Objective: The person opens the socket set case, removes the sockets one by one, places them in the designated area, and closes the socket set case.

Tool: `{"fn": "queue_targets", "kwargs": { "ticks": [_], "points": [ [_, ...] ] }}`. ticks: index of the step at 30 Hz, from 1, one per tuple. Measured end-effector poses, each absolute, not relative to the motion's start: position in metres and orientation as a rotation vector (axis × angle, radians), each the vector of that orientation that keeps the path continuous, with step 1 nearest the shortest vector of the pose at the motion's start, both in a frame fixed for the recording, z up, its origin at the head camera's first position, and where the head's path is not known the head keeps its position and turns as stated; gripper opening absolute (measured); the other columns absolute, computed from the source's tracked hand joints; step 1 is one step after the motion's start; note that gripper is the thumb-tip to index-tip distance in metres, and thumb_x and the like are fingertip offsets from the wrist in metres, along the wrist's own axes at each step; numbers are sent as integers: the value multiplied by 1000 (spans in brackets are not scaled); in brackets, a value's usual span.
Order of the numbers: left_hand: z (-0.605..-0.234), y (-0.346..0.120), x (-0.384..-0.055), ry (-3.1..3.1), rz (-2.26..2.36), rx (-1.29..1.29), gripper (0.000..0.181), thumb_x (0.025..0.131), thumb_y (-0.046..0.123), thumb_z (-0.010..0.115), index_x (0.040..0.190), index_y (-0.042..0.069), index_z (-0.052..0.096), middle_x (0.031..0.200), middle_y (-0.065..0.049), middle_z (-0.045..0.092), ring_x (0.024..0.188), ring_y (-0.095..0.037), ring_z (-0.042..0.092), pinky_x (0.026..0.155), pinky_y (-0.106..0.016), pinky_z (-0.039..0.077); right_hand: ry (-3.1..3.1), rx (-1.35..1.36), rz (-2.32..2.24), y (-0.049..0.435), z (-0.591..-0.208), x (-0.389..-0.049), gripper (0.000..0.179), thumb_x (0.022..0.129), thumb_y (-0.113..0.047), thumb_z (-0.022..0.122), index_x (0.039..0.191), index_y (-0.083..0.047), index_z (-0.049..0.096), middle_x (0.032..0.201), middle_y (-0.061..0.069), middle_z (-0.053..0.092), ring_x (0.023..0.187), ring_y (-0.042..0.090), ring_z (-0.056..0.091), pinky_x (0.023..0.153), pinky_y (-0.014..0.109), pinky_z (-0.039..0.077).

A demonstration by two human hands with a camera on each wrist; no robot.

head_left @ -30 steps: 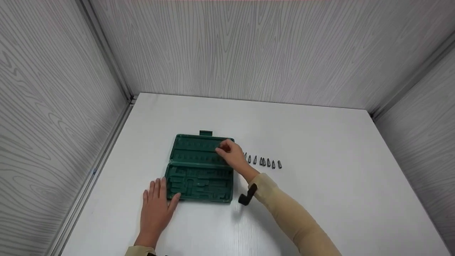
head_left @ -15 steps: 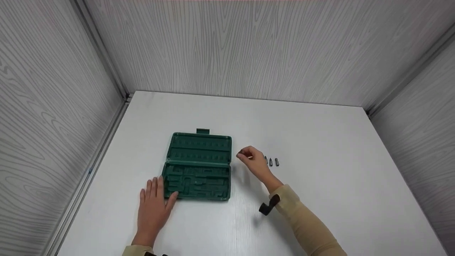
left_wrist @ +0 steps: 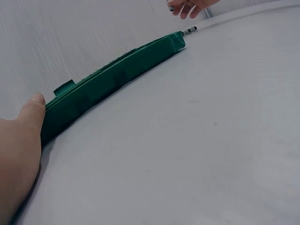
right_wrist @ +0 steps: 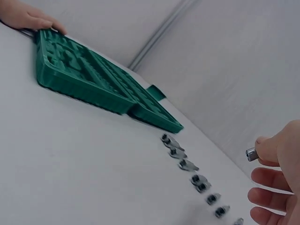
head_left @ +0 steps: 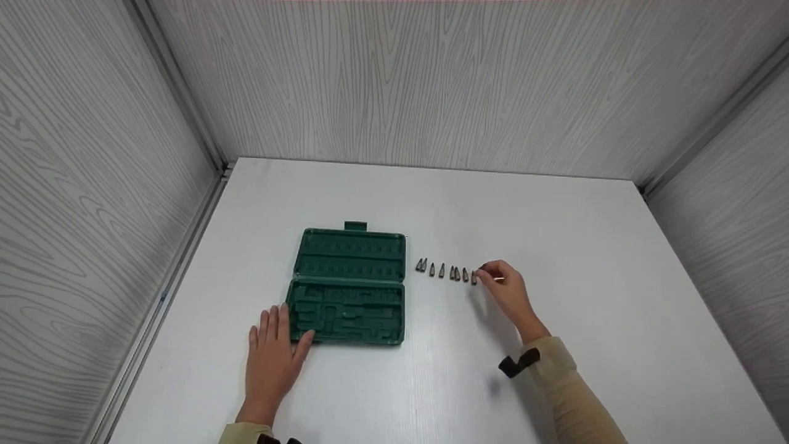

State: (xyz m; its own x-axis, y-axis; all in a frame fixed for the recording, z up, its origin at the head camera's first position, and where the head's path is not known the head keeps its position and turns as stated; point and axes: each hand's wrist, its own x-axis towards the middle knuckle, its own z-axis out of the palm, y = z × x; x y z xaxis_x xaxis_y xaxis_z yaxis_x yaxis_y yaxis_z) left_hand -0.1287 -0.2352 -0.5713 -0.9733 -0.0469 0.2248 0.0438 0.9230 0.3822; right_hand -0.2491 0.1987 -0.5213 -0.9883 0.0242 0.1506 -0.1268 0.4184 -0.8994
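Observation:
A dark green plastic case [head_left: 345, 314] lies unfolded on the white table, its moulded tray nearest me. My left hand [head_left: 269, 364] rests at the tray's front left corner, fingers straight along the side and thumb on the front rim. To the right of the case, my right hand [head_left: 506, 288] is at the far end of a row of small metal bits [head_left: 442, 271]. In the right wrist view it pinches a short silver bit [right_wrist: 252, 154] between thumb and forefinger, above the table. Most of this bit is hidden by the fingers.
The lid [head_left: 350, 254] lies flat behind the tray, with a latch tab [head_left: 355, 226] at its back edge. Pale wood-grain panels [head_left: 394, 86] wall the table at the back and both sides.
My right hand has moved right, from over the lid, past the lid's edge, to the right end of the row of bits. My left hand has stayed on the case.

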Motion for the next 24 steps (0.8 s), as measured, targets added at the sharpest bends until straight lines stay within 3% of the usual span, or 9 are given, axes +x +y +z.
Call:
{"fn": "queue_targets", "kwargs": {
  "ticks": [10, 17, 24],
  "points": [
    [-573, -233, -129, -2850, -579, 0, 84, 92, 62, 36, 148, 2, 18, 149, -24, 22, 138, -38, 13, 109, -53, 6, -2730, -56, 1416, 242, -533, -255, 20, 91, -18, 62, 98, 1, 62, 102, 15, 59, 90, 25, 51, 75, 34, 41],
    [-572, -234, -129, -2840, -593, -6, 83, 92, 60, 38, 148, 2, 18, 148, -24, 23, 138, -38, 14, 109, -53, 6, -2930, -26, 1282, 244, -535, -264, 19, 91, -12, 58, 98, 5, 61, 100, 17, 52, 88, 28, 49, 73, 37, 41],
    [-571, -233, -127, -2822, -598, -15, 82, 92, 59, 40, 147, 2, 19, 148, -24, 24, 138, -38, 15, 109, -53, 8, -2922, -30, 1186, 240, -537, -268, 19, 91, -12, 58, 95, 5, 66, 96, 17, 54, 89, 29, 51, 75, 39, 43]
  ]
}}
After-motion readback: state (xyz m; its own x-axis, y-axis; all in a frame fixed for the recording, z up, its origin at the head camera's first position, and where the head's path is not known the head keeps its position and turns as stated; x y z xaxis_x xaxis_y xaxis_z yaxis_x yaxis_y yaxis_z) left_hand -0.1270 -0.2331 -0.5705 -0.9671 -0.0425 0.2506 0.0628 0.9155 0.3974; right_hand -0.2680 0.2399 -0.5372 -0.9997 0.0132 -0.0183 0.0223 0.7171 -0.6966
